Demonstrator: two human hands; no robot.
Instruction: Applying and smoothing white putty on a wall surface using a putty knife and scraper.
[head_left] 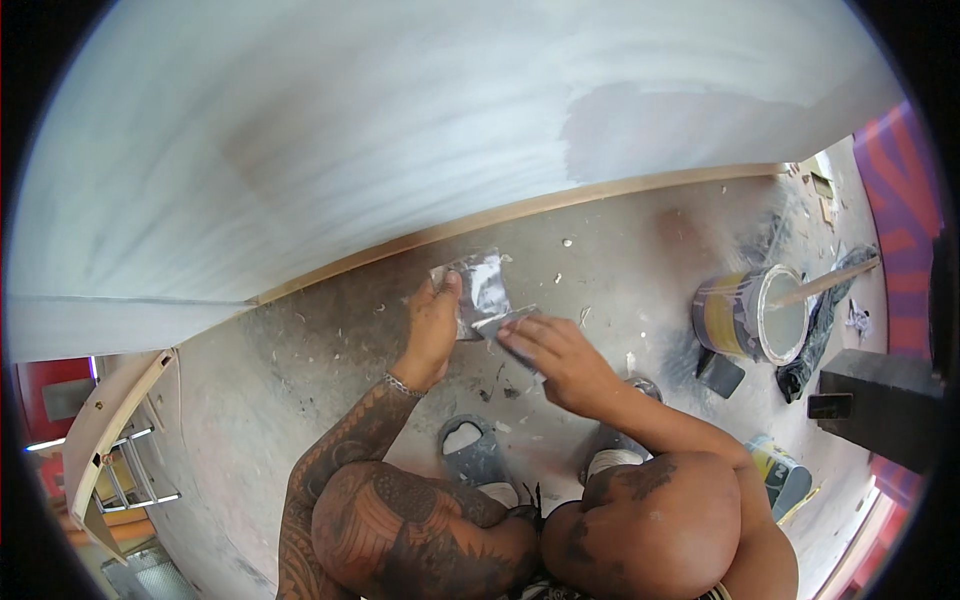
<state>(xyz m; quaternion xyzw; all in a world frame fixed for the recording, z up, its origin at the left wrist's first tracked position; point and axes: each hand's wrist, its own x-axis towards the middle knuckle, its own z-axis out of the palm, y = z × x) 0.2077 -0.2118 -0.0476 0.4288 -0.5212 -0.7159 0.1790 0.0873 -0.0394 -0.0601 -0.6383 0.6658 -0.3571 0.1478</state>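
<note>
My left hand (428,332) is closed on the edge of a shiny, roughly rectangular flat plate (484,287), thumb on top, with whitish smears on its face. My right hand (568,362) grips a dark grey flat scraper (520,346), and its far end meets the plate's near right corner. Both hands are held out ahead of my bent knees, above the stained floor (340,365). Beyond them rises a large pale wall panel (400,120) with greyish coated patches and a wooden strip (420,237) along its foot.
To the right, a bucket of pale paste (785,325) has a wooden stick (825,283) in it, beside black plastic (815,350). Nearer stand a smaller container (778,475) and a dark box-shaped object (880,405). A curved wooden piece (112,430) and a metal ladder (135,470) are at left.
</note>
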